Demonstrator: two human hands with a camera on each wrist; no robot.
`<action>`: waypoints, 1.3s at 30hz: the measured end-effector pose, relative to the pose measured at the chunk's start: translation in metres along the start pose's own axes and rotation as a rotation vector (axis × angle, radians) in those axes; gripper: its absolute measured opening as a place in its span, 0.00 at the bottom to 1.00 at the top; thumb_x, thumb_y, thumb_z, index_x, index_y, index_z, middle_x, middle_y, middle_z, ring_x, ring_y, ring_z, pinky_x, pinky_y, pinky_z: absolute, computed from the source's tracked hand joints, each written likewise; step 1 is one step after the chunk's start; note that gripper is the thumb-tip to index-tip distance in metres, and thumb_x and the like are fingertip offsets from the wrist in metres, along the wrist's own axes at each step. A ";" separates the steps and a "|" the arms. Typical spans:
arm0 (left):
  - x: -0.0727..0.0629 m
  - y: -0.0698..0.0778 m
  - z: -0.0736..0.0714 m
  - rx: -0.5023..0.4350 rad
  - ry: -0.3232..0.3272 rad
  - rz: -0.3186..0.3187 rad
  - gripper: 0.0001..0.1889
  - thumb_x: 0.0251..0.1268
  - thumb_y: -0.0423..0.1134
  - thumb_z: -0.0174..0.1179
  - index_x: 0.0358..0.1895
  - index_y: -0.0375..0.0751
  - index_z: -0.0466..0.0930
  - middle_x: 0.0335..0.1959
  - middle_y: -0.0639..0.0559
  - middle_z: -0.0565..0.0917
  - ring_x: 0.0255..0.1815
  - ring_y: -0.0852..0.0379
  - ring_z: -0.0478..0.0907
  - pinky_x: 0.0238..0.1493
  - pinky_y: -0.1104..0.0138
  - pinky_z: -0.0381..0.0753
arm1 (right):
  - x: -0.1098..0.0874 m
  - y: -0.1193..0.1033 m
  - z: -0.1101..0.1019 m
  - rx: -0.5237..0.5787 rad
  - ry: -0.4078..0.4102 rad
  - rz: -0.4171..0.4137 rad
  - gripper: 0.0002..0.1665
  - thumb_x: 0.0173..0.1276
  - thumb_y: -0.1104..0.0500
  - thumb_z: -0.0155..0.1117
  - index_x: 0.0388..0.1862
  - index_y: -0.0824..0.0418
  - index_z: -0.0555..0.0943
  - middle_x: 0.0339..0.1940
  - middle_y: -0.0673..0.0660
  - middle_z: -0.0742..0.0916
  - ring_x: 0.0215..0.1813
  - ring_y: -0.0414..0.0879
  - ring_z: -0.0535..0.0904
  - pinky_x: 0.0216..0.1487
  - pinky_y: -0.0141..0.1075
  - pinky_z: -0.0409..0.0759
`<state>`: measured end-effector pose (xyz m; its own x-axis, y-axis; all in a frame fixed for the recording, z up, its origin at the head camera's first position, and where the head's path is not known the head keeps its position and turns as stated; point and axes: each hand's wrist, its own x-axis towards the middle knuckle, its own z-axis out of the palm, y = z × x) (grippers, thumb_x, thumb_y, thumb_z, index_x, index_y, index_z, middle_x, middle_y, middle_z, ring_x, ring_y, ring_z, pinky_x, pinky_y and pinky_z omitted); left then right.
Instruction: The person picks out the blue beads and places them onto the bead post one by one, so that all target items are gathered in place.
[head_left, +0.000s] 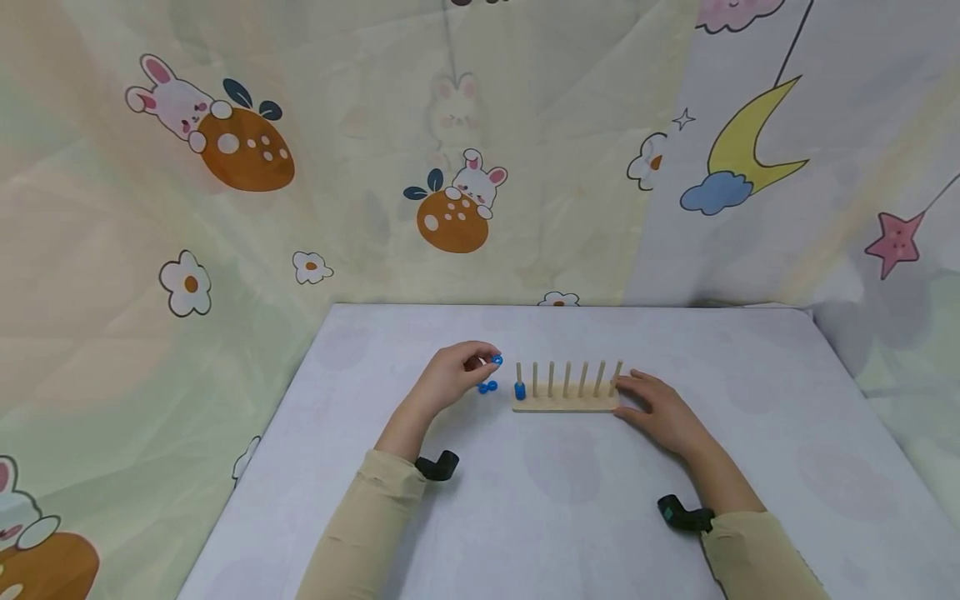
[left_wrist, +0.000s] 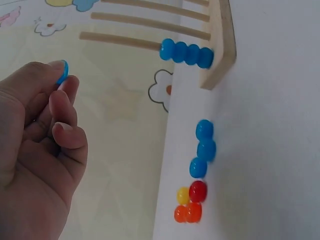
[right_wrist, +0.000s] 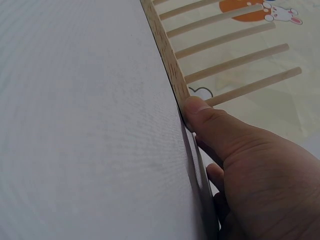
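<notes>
My left hand (head_left: pixel 450 377) pinches a blue bead (left_wrist: pixel 63 73) between thumb and fingertip, just left of a wooden peg board (head_left: pixel 566 405). A row of upright pegs stands on the board. Several blue beads (left_wrist: pixel 186 53) are stacked on its leftmost peg, and the other pegs in view carry none. Below the left hand, 3 loose blue beads (left_wrist: pixel 205 149) lie on the table in a line. My right hand (head_left: pixel 662 410) holds the board's right end, its thumb against the near edge; the far fingers are partly hidden in the right wrist view.
Near the loose blue beads lie a red bead (left_wrist: pixel 198 191), a yellow bead (left_wrist: pixel 183 195) and orange beads (left_wrist: pixel 193 212). The white table (head_left: pixel 570 508) meets a printed cloth backdrop (head_left: pixel 360 225) behind the board.
</notes>
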<state>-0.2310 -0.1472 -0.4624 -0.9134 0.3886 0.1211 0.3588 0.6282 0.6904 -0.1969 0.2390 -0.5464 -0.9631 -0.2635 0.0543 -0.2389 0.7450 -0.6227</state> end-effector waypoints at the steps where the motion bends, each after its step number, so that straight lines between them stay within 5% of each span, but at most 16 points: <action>1: 0.001 0.002 0.000 -0.005 -0.002 0.008 0.13 0.69 0.50 0.62 0.54 0.57 0.82 0.38 0.63 0.82 0.38 0.60 0.77 0.37 0.67 0.79 | 0.000 0.000 0.000 0.000 0.001 0.001 0.36 0.66 0.41 0.66 0.69 0.55 0.73 0.74 0.69 0.67 0.75 0.70 0.59 0.69 0.67 0.57; 13: 0.013 0.017 0.010 -0.051 -0.035 0.050 0.12 0.70 0.50 0.61 0.53 0.58 0.83 0.38 0.63 0.83 0.37 0.62 0.78 0.36 0.67 0.80 | -0.001 -0.004 -0.001 0.005 0.003 0.014 0.36 0.66 0.42 0.67 0.68 0.57 0.74 0.74 0.70 0.68 0.75 0.70 0.59 0.69 0.67 0.57; 39: 0.012 0.004 0.029 -0.034 -0.060 0.053 0.12 0.69 0.50 0.61 0.52 0.55 0.84 0.39 0.62 0.83 0.38 0.63 0.77 0.39 0.69 0.78 | 0.000 -0.002 0.000 -0.007 0.008 0.015 0.36 0.66 0.43 0.68 0.68 0.57 0.74 0.74 0.70 0.68 0.75 0.70 0.59 0.69 0.67 0.57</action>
<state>-0.2348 -0.1208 -0.4789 -0.8799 0.4608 0.1158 0.3986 0.5832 0.7078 -0.1961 0.2376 -0.5448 -0.9676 -0.2473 0.0517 -0.2256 0.7534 -0.6177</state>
